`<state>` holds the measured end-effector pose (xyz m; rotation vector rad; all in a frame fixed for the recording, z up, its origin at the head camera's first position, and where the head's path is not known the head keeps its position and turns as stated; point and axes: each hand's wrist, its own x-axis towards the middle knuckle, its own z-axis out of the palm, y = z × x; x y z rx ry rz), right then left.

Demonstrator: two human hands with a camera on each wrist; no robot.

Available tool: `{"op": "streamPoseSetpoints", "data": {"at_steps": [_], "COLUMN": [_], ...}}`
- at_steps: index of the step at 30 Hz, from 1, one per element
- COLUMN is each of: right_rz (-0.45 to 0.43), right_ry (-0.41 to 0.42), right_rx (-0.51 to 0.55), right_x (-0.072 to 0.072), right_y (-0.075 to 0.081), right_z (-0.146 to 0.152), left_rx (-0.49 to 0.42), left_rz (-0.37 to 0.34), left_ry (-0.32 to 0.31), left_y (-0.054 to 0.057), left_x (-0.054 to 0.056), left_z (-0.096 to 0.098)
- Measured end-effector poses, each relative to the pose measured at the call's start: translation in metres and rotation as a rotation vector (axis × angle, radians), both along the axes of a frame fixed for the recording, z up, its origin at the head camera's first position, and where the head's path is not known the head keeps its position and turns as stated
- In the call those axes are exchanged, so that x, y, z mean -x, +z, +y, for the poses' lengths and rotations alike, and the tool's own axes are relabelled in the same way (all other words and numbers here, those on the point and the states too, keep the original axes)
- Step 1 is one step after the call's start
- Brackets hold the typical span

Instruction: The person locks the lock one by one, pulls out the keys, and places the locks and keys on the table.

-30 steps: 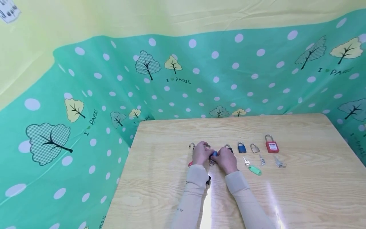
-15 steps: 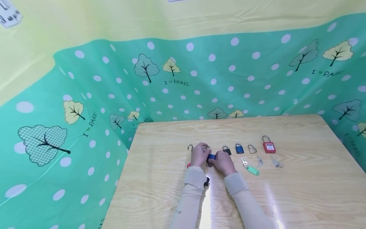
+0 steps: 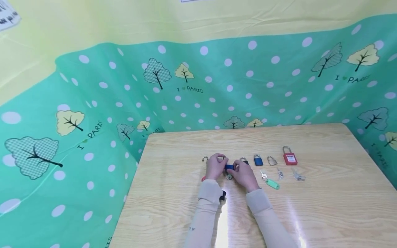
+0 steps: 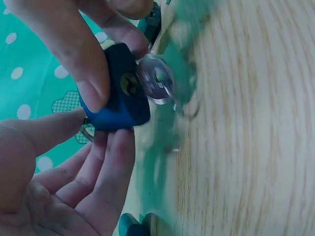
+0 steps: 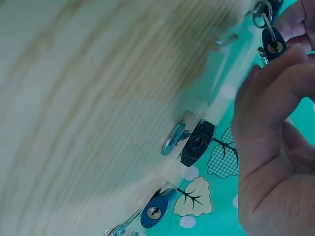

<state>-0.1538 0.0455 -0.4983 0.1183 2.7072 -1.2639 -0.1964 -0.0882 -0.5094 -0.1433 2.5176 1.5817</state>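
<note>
Both hands are on a small blue padlock (image 4: pixel 115 93) over the table. My left hand (image 3: pixel 215 167) pinches it from the left, with thumb and fingers at its shackle side. From the right, my right hand (image 3: pixel 245 175) grips the same body; its thumb (image 4: pixel 92 93) presses on the blue face in the left wrist view. The brass keyhole (image 4: pixel 129 84) faces the wearer. A round-headed key (image 4: pixel 156 78) stands right at that keyhole, with a metal ring (image 5: pixel 262 13) hanging from it. Fingers hide part of the padlock and shackle.
To the right stand a black padlock (image 5: pixel 198 143), another blue padlock (image 3: pixel 258 160), a silver one (image 3: pixel 272 161) and a red one (image 3: pixel 289 158). Keys lie before them, one with a green tag (image 3: pixel 273 184). An open shackle (image 3: pixel 205 158) and a red item (image 3: pixel 203 178) show beside the left hand.
The blue padlock has tilted between the hands, and its keys show more plainly below it. Both hands keep hold of it; the whole view has shifted slightly.
</note>
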Motion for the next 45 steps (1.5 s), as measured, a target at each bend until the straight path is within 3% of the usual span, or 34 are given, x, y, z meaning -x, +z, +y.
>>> {"op": "streamPoseSetpoints", "data": {"at_steps": [10, 19, 27, 39, 45], "right_rz": [-0.054, -0.088, -0.107, -0.128, -0.114], "right_ry": [-0.029, -0.033, -0.048, -0.061, -0.052], "right_rx": [0.166, 0.281, 0.345, 0.447, 0.521], "right_x": [0.0005, -0.0013, -0.0037, -0.005, -0.0065], "right_y": [-0.0014, -0.0043, -0.0025, -0.0043, -0.0025], "right_z": [0.0037, 0.0051, 0.0049, 0.0089, 0.0105], "left_rx": [-0.069, 0.008, -0.147, -0.268, -0.329], "left_rz": [0.031, 0.065, 0.043, -0.022, -0.008], "left_ry": [0.016, 0.047, -0.011, -0.031, -0.046], "left_y": [0.0063, 0.0018, 0.002, -0.0005, 0.0018], "left_x": [0.0002, 0.0004, 0.0006, 0.0029, 0.0042], "left_z": [-0.002, -0.0049, -0.0056, -0.0037, 0.0001]}}
